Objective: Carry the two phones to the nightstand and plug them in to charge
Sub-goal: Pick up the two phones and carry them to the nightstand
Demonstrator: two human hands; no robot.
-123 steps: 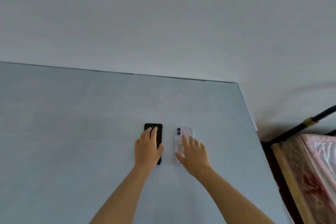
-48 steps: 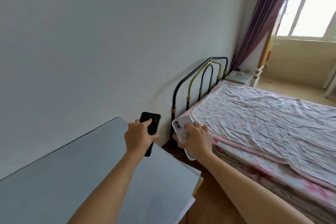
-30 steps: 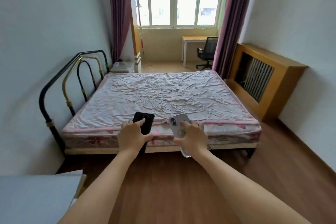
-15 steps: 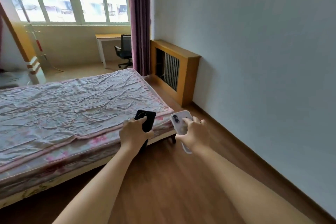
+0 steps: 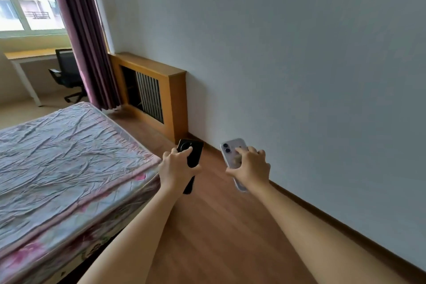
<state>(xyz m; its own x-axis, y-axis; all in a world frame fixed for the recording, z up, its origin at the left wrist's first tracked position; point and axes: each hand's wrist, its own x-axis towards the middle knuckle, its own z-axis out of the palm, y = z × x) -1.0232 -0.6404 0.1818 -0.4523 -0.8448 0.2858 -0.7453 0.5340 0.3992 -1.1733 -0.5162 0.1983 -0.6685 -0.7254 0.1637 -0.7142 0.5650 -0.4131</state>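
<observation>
My left hand [image 5: 176,169] grips a black phone [image 5: 193,155], back side up with its round camera ring showing. My right hand [image 5: 250,167] holds a pale lilac phone [image 5: 228,148] in a clear case, two camera lenses facing up. Both phones are held out in front of me above the wooden floor, side by side and a little apart. Fingers cover the lower half of each phone. No nightstand or charging cable is in view.
A bed [image 5: 57,168] with a crinkled pink cover fills the left. A wooden radiator cover [image 5: 175,90] stands against the right wall [image 5: 299,64]. Purple curtain [image 5: 80,34], a desk [image 5: 30,57] and office chair [image 5: 66,74] are at the back by the window. Wooden floor [image 5: 219,237] runs between bed and wall.
Both hands picked the phones up from the grey table. The view has swung right past the bed's foot toward the wall, with the phones still held out in front.
</observation>
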